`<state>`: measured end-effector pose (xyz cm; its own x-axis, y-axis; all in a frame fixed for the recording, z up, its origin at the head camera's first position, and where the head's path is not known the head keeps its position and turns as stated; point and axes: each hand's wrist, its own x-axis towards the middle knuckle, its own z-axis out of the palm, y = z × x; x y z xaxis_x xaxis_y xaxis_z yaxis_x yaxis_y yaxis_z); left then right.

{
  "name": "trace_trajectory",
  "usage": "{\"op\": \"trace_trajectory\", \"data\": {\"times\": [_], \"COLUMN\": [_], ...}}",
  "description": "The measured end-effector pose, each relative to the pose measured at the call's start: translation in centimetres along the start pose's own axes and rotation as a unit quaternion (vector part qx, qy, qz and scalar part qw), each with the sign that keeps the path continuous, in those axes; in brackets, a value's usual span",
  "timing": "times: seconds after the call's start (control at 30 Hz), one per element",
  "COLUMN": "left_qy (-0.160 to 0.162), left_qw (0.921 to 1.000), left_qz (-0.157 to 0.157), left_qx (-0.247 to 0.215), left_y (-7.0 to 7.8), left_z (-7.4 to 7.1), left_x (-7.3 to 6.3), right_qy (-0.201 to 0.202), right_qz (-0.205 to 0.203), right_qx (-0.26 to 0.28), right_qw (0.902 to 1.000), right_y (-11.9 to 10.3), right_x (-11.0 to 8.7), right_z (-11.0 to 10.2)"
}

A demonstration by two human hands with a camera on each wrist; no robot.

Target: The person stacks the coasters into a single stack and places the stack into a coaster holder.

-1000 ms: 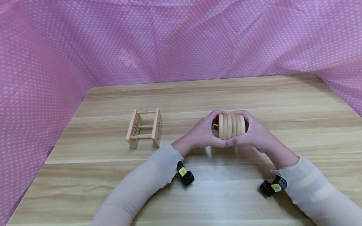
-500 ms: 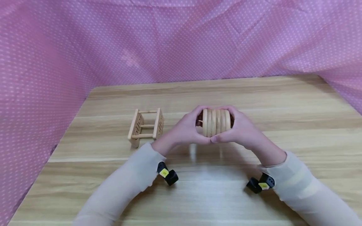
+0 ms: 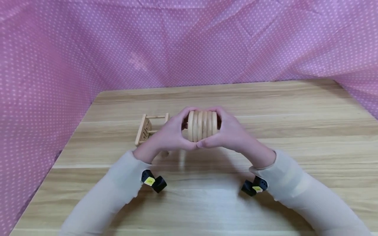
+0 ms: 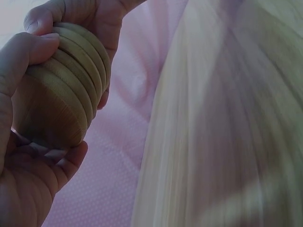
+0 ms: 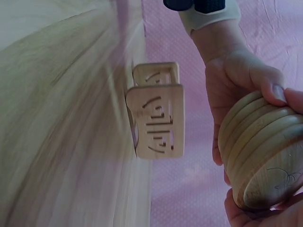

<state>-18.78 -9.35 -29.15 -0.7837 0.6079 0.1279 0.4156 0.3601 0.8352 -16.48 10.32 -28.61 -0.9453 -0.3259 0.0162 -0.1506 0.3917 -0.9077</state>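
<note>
A stack of several round wooden coasters [image 3: 202, 126] is held up over the table, its disc edges facing the head camera. My left hand [image 3: 169, 135] grips its left side and my right hand [image 3: 230, 135] its right, with thumb tips meeting at the near edge. The left wrist view shows the plain end face of the stack [image 4: 49, 106] beside my left palm. In the right wrist view, thin dark lines mark the other end coaster [image 5: 274, 179]. A wooden rack [image 3: 144, 130] with cut-out side panels stands on the table, partly hidden behind my left hand and wrist.
The wood-grain table [image 3: 265, 108] is backed by a pink dotted cloth [image 3: 189, 49], which also hangs at the left and right. Each sleeve cuff carries a small black wrist camera [image 3: 154, 181].
Both hands have moved left together with the coaster stack, from right of centre to close beside the rack. My left hand now covers part of the rack, which has stayed in place.
</note>
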Motion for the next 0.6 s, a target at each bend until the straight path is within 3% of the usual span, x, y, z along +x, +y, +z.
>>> {"op": "trace_trajectory", "data": {"times": [0.4,0.6], "left_qy": [0.004,0.014], "left_qw": [0.9993,0.9996], "left_qz": [-0.015,-0.013], "left_qx": [0.033,0.018], "left_y": [-1.3,-2.2], "left_z": [-2.2,-3.7], "left_x": [-2.1,-3.0], "right_qy": [-0.008,-0.009], "right_qz": [-0.027,-0.030], "right_qx": [0.014,0.011], "right_qw": [0.9995,0.9994], "right_y": [-0.5,-1.1], "right_x": [1.6,2.9], "right_z": [2.9,4.4]}}
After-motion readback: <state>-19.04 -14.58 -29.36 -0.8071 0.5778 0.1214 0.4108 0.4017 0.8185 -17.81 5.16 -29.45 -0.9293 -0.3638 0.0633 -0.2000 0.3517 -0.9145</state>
